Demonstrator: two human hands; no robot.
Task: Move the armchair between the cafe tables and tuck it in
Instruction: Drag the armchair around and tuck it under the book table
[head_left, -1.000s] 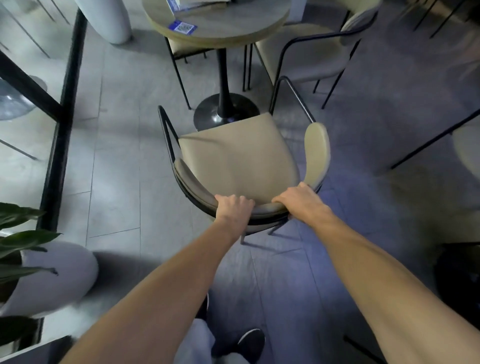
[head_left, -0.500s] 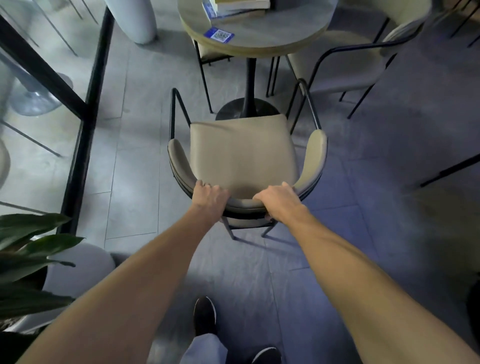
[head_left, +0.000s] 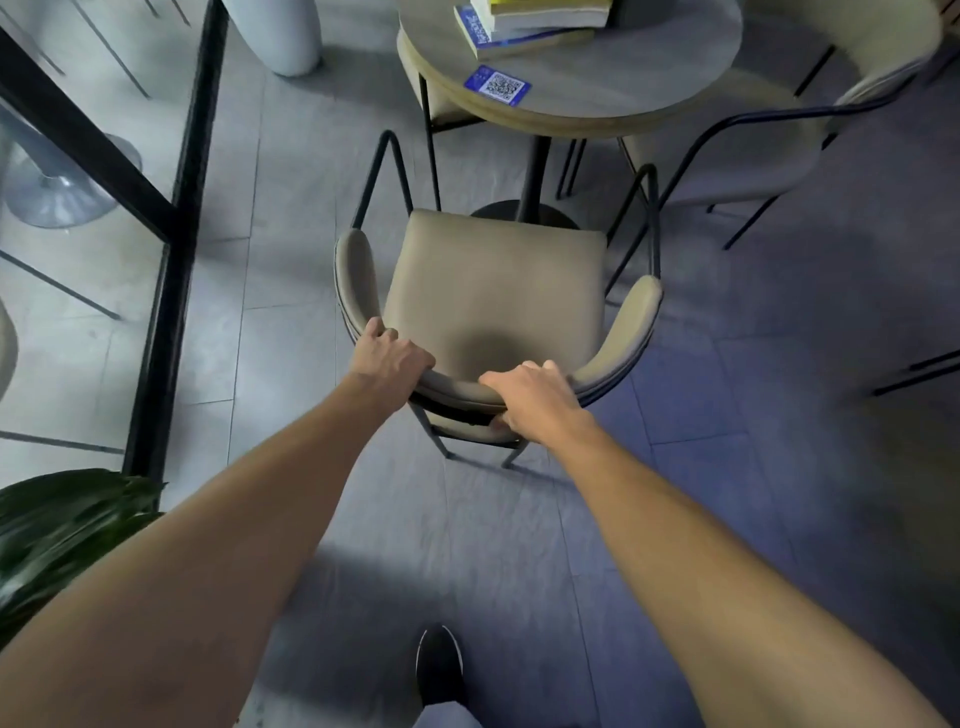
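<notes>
A beige armchair (head_left: 493, 280) with a black metal frame stands on the grey floor, its seat facing a round grey cafe table (head_left: 623, 78). The seat's front edge sits just short of the table's rim, above the black pedestal base (head_left: 524, 210). My left hand (head_left: 389, 358) grips the curved backrest at its left side. My right hand (head_left: 530, 395) grips the backrest right of centre, fingers wrapped over the top and thumb under it.
Stacked books (head_left: 535, 23) and a blue QR sticker (head_left: 497, 84) lie on the table. Two more beige chairs (head_left: 810, 119) stand around it. A black-framed glass partition (head_left: 176, 244) runs along the left, with a green plant (head_left: 62, 525) beside it. My shoe (head_left: 439, 665) is below.
The armchair has swung round to face the table squarely and moved closer to it. Both hands stayed on the backrest, and I have stepped forward.
</notes>
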